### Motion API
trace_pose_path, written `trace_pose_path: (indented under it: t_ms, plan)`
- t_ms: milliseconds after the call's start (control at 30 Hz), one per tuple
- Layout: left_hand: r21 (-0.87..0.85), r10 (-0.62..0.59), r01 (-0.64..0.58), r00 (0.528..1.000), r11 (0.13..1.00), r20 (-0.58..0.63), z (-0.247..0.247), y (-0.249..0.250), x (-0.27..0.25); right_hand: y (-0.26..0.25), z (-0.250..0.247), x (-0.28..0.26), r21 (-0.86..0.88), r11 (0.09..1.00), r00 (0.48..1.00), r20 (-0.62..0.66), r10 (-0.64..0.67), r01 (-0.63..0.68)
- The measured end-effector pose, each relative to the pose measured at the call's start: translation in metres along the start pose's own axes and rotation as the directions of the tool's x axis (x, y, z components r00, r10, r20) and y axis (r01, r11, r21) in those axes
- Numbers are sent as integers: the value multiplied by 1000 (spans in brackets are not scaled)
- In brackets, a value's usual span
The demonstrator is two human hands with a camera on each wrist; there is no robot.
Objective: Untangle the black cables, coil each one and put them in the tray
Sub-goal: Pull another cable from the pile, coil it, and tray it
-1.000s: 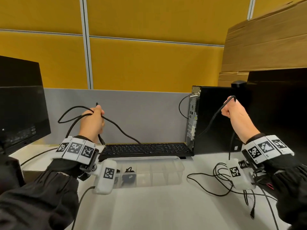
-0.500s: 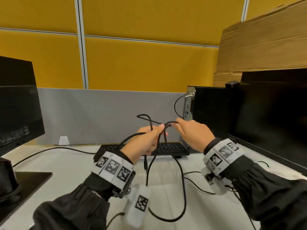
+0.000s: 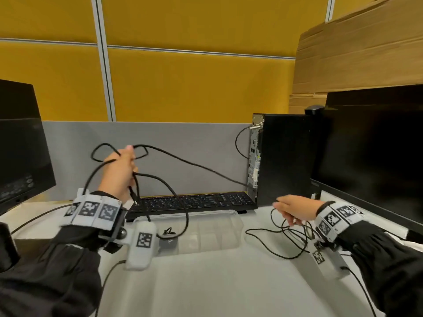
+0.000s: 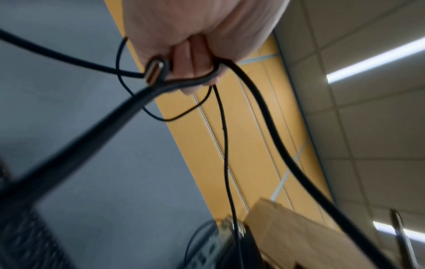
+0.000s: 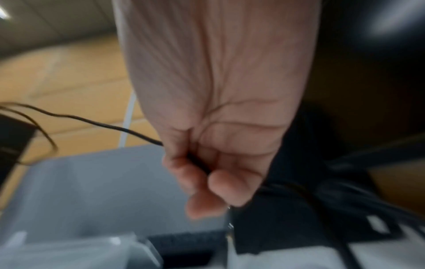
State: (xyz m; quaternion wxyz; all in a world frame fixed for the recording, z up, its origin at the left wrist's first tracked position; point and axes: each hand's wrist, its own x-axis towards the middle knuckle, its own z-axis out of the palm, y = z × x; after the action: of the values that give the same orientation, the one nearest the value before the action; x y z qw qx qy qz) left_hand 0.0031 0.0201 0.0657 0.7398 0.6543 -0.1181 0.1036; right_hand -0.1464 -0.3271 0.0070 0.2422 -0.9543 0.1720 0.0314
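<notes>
Counter [image 3: 206, 282] carries loose cable [image 3: 274, 255] beside the tray [image 3: 235, 227]. Right hand [image 3: 295, 209], low over that heap, pinches a strand, probably to draw out slack. Left hand [image 3: 119, 172], raised, clenches gathered loops [image 3: 160, 177] to keep the coil together.

The white desk [image 3: 206, 282] carries a clear tray [image 3: 229, 234], keyboard [image 3: 194, 202], computer tower [image 3: 283, 156], and seemingly tangled black cables [image 3: 286, 239].
</notes>
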Motion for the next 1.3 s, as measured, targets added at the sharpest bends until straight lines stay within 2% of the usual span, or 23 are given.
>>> trace_pose_path:
  t_ms: [67, 167, 200, 267, 367, 467, 533, 633, 667, 700, 733, 767, 800, 833, 867, 900, 933, 967, 1033, 1100, 1133, 1200, 1300]
  plan:
    - [-46, 5, -11, 993, 999, -121, -13, 3, 10, 20, 3, 2, 53, 996, 997, -12, 70, -69]
    - [-85, 30, -52, 968, 995, -248, -25, 9, 13, 26, -4, -4, 283, 957, 982, -156, 108, -61]
    - [-83, 41, -67, 960, 994, -278, -26, 10, 13, 23, -8, -6, 429, 903, 972, -204, 120, -21]
    - [-83, 56, -87, 948, 993, -313, -26, 13, 11, 15, -18, -12, 688, 724, 959, -235, 161, 47]
    - [-84, 42, -75, 940, 994, -340, -25, 14, 10, 6, -27, -14, 840, 534, 958, -225, 178, 98]
    - [-53, 22, -43, 940, 998, -341, -22, 9, 11, -2, -33, -11, 883, 418, 958, -272, 89, 211]
    - [-42, 19, -33, 956, 999, -292, -17, 2, 11, -12, -38, -12, 906, 282, 947, -317, -46, 317]
    - [9, 26, -25, 988, 1000, -151, -9, -9, 9, -36, -52, -22, 867, 124, 867, -453, -209, 483]
    - [34, 28, -25, 994, 999, -107, -6, -11, 6, -43, -58, -22, 833, 120, 832, -505, -230, 539]
    - [58, 25, -21, 997, 998, -68, -3, -13, 3, -50, -63, -24, 791, 174, 806, -550, -220, 587]
    - [83, 13, -11, 1000, 997, -29, 0, -13, -1, -55, -68, -24, 726, 318, 790, -589, -169, 609]
    - [109, -4, 2, 1000, 994, 19, 4, -14, -5, -53, -71, -22, 598, 557, 764, -637, -104, 576]
    - [134, -21, 10, 997, 991, 80, 7, -14, -9, -45, -75, -19, 380, 817, 722, -689, -63, 434]
    - [160, -31, 7, 988, 987, 150, 12, -13, -14, -34, -77, -15, 134, 974, 706, -707, -33, 180]
    - [190, -31, -11, 976, 982, 218, 16, -12, -20, -20, -77, -12, -62, 995, 724, -690, 11, -74]
    - [226, -22, -44, 959, 973, 281, 22, -10, -28, -10, -75, -12, -134, 960, 742, -663, 99, -248]
    - [259, -11, -83, 940, 962, 341, 28, -7, -36, -4, -71, -11, -135, 935, 756, -631, 174, -328]
    - [277, 1, -121, 917, 953, 400, 36, -5, -44, -4, -67, -11, -103, 946, 773, -607, 184, -306]
    - [289, 13, -187, 858, 939, 514, 54, -1, -60, -22, -54, -12, -4, 999, 839, -544, 30, -38]
    - [322, -9, -240, 790, 916, 613, 73, 1, -72, -60, -34, -22, 204, 956, 915, -386, -121, 213]
    - [345, -35, -252, 761, 904, 648, 81, 1, -76, -77, -23, -27, 301, 918, 949, -257, -184, 260]
    - [365, -79, -255, 717, 895, 693, 90, 0, -82, -97, -7, -34, 386, 873, 952, -54, -302, 299]
    - [363, -119, -238, 667, 901, 735, 91, -3, -84, -102, 3, -33, 463, 828, 930, 18, -367, 318]
